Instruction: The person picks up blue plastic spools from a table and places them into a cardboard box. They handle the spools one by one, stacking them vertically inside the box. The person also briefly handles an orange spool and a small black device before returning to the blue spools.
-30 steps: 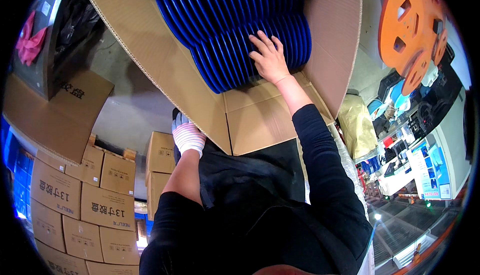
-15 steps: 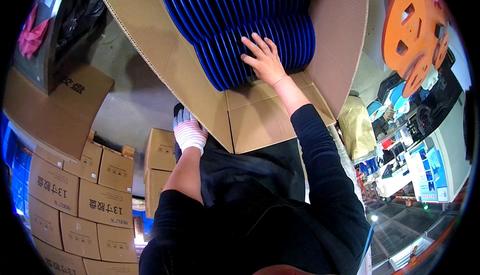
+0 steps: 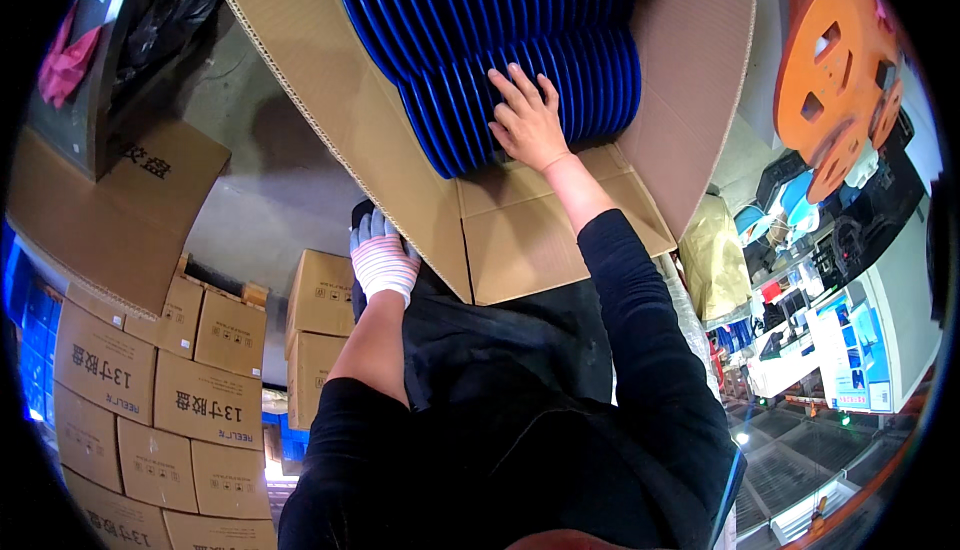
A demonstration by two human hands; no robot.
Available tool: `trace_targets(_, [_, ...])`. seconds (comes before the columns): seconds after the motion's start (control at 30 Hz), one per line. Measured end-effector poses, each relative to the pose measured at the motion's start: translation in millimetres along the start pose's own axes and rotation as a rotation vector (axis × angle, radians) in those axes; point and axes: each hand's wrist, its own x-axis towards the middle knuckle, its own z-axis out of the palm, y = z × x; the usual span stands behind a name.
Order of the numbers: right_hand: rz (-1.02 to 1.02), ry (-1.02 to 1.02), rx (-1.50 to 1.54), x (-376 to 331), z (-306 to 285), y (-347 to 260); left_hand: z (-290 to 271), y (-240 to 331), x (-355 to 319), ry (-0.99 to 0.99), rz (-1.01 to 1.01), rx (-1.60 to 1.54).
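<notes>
A large cardboard box (image 3: 520,270) stands upright in front of me, its flaps raised. Inside it, several blue plastic reel discs (image 3: 480,100) are packed on edge in two rows. My right hand (image 3: 532,128), bare, lies on the nearer row with its fingers spread, touching the disc rims. On my left hand (image 3: 382,258) is a striped white glove with grey fingers. It rests outside the left flap (image 3: 330,80), low down by my dark clothing. Its fingers look stretched out along the cardboard, and their tips are partly hidden.
Stacked brown cartons (image 3: 205,400) rise at the lower left, with a smaller stack (image 3: 320,320) beside them. A cardboard sheet (image 3: 130,210) leans farther left. On the right are orange reels (image 3: 835,60), a yellowish bag (image 3: 712,270) and a cluttered worktable (image 3: 790,360).
The view has shifted slightly, so the box sits a little farther right. My right hand stays on the discs with its fingers a bit more bent; the left hand keeps its place.
</notes>
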Motion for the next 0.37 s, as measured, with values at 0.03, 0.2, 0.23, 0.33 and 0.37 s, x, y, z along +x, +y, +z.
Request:
trace_targets(0.03, [-0.007, -0.010, -0.006, 0.6, -1.8, -1.3, -1.3, 0.7, 0.0, 0.002, -0.001, -0.009])
trace_targets(0.2, [-0.073, 0.114, -0.030, -4.7, 9.0, -0.9, -6.7, 2.8, 0.1, -0.002, 0.004, -0.021])
trace_targets(0.23, [-0.105, 0.162, -0.040, -3.6, 9.6, -1.4, -5.7, 2.3, 0.7, -0.026, -0.004, -0.034])
trace_targets(0.33, [-0.185, -0.029, -0.051, -2.9, 6.2, 0.0, -4.6, 1.8, 2.1, -0.044, -0.015, -0.074])
trace_targets(0.37, [-0.185, -0.029, -0.050, -2.9, 6.3, 0.1, -7.0, 2.9, 1.3, -0.014, -0.012, -0.087])
